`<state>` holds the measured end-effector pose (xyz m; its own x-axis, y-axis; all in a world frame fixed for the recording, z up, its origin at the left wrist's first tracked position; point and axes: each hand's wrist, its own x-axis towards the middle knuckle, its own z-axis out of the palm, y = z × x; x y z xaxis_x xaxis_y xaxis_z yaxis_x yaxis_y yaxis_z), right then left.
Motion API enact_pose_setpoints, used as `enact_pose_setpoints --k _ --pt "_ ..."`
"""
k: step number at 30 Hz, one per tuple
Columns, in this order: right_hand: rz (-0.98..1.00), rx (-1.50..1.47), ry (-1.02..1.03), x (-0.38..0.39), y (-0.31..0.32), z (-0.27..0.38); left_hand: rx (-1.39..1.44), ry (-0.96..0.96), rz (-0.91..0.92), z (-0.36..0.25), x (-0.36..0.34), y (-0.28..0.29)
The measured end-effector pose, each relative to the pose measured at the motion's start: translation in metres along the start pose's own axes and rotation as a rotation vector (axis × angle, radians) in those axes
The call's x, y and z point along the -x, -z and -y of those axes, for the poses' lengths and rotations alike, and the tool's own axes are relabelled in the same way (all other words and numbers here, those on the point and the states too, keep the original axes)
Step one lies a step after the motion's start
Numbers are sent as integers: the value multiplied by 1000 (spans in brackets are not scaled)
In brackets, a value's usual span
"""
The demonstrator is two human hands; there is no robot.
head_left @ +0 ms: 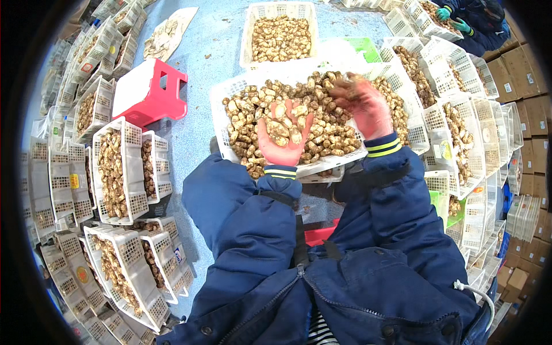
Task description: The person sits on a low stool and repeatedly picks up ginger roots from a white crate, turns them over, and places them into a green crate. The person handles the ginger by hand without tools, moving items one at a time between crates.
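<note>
My left hand (283, 154) is turned palm up over a wide white perforated crate (217, 109), cupping several small mushrooms (280, 131). They are oval, cream and brown, and look soiled. Underneath, the crate is heaped with more mushrooms (247, 118) of the same kind. Over the crate's right part, my right hand (371, 109) is smeared by motion. Its fingertips blur into a brown patch, so whether anything is in them cannot be made out.
Another mushroom crate (249, 43) stands on the blue floor ahead. A red stool (158, 95) is at the left, near stacked crates (132, 172). More crates (460, 138) crowd the right, with cardboard boxes (526, 72) behind. A co-worker's gloved hands (460, 25) are at the far right.
</note>
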<state>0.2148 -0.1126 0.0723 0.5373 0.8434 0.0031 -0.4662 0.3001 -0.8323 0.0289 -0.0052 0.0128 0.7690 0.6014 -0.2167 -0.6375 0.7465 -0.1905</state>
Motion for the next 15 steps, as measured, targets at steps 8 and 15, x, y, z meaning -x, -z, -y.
enact_pose_setpoints --k 8,15 --pt "-636 488 -65 8 44 2 -67 -173 -4 1 -3 -2" --pt "101 1299 221 32 -77 -70 -248 -255 82 -4 -7 7"
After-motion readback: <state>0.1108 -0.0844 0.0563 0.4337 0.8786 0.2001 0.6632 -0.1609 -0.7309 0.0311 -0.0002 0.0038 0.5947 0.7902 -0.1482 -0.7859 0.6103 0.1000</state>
